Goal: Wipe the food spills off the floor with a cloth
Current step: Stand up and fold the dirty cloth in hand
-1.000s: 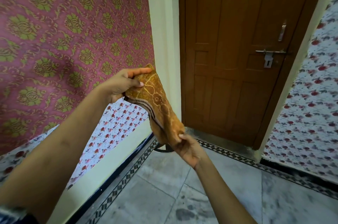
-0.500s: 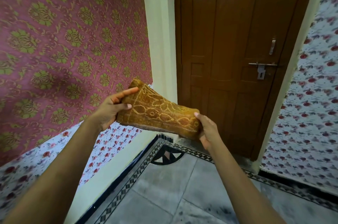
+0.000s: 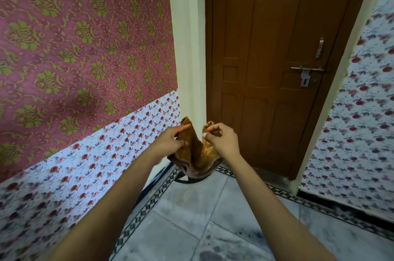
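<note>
An orange-brown patterned cloth point(image 3: 197, 154) hangs in a U-shaped sag in the air in front of me, above the floor corner. My left hand point(image 3: 170, 141) pinches its left upper corner between thumb and fingers. My right hand point(image 3: 219, 139) pinches the right upper corner. Both hands are close together, about chest height. The grey marble floor point(image 3: 191, 218) below shows a dark smudge point(image 3: 211, 254) near the bottom edge of the view.
A shut brown wooden door point(image 3: 266, 68) with a metal latch point(image 3: 304, 73) stands ahead. Patterned wallpaper covers the left wall point(image 3: 74, 58) and right wall point(image 3: 362, 132). A black-and-white tile border point(image 3: 147, 203) runs along the floor's edges.
The cloth was stretched between my hands; now my hands have come close together, so the cloth sags folded between them. The view has tilted a little downward.
</note>
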A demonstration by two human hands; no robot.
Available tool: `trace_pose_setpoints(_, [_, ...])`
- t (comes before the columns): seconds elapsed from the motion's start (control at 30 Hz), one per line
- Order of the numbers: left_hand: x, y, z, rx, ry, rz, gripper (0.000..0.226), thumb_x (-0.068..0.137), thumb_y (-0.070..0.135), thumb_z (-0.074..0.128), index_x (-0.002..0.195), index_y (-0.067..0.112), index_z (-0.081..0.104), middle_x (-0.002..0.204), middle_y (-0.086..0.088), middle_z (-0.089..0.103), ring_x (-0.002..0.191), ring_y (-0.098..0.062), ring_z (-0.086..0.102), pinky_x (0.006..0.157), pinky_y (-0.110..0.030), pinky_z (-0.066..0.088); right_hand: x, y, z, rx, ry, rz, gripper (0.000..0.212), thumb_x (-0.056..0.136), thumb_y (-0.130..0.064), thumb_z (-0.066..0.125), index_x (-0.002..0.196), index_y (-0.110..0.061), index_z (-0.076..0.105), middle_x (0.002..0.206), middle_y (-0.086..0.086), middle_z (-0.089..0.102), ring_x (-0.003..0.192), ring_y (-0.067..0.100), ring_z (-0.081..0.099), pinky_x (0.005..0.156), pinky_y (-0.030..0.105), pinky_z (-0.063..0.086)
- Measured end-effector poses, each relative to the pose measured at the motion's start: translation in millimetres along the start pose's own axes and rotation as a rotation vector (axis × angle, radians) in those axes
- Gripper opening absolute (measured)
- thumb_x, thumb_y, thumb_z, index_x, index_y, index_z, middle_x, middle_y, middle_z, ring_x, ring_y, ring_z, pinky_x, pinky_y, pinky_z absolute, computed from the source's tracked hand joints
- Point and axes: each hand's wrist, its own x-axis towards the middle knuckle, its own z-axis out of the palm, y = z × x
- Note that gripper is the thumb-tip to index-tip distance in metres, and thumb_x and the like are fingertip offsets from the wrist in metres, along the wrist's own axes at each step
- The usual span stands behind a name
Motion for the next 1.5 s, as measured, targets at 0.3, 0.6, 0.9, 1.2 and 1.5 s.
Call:
trace_pose_setpoints(0.3, [-11, 2, 21, -0.396, 0.031, -0.218, 0.015, 0.091, 0.038, 0.054, 0.101, 0.031, 0.063, 0.104, -0.007, 0.065, 0.099, -0.027, 0.059, 0.088, -0.041, 0.051, -14, -19, 9, 0.467, -0.279, 0.398, 0.034, 0.097, -0.033, 0.041, 0.115, -0.012, 0.061, 0.117, 0.010, 0.064, 0.103, 0.024, 0.060, 0.088, 0.034, 0.047])
trace_pose_setpoints(0.6, [-11, -14, 15, -0.727, 0.143, -0.302, 0.033, 0.083, -0.004, 0.056, 0.111, 0.012, 0.064, 0.094, -0.015, 0.068, 0.073, -0.026, 0.065, 0.055, -0.032, 0.055, -27, 6, 5, 0.889, -0.105, 0.409, 0.043, 0.100, -0.028, 0.035, 0.140, -0.012, 0.032, 0.111, 0.014, 0.065, 0.084, 0.024, 0.066, 0.067, 0.029, 0.057])
trace_pose_setpoints(0.9, [-14, -28, 11, -0.891, -0.034, -0.238, 0.028, 0.089, 0.003, 0.047, 0.108, 0.018, 0.060, 0.115, -0.022, 0.061, 0.086, -0.030, 0.064, 0.060, -0.034, 0.057, -40, 23, 15, 0.932, -0.415, 0.480, 0.051, 0.089, -0.047, 0.052, 0.121, -0.008, 0.056, 0.114, 0.017, 0.066, 0.101, 0.029, 0.064, 0.086, 0.041, 0.052])
trace_pose_setpoints(1.2, [-4, -38, 3, -0.588, -0.118, -0.430, 0.047, 0.071, 0.042, 0.073, 0.108, 0.018, 0.056, 0.125, -0.015, 0.056, 0.112, -0.034, 0.055, 0.092, -0.049, 0.049, -26, 14, 2, 0.393, -0.534, 0.299, 0.043, 0.081, -0.018, 0.069, 0.120, -0.015, 0.050, 0.109, 0.003, 0.063, 0.101, 0.021, 0.062, 0.090, 0.034, 0.051])
trace_pose_setpoints(1.5, [15, -39, -2, -0.942, 0.233, -0.447, 0.042, 0.083, 0.024, 0.068, 0.120, 0.013, 0.051, 0.127, -0.013, 0.054, 0.119, -0.034, 0.050, 0.100, -0.055, 0.041, -55, 39, 28, 0.566, -0.193, 0.108, 0.041, 0.080, -0.016, 0.071, 0.112, -0.024, 0.048, 0.116, 0.003, 0.058, 0.102, 0.013, 0.060, 0.074, 0.019, 0.052])
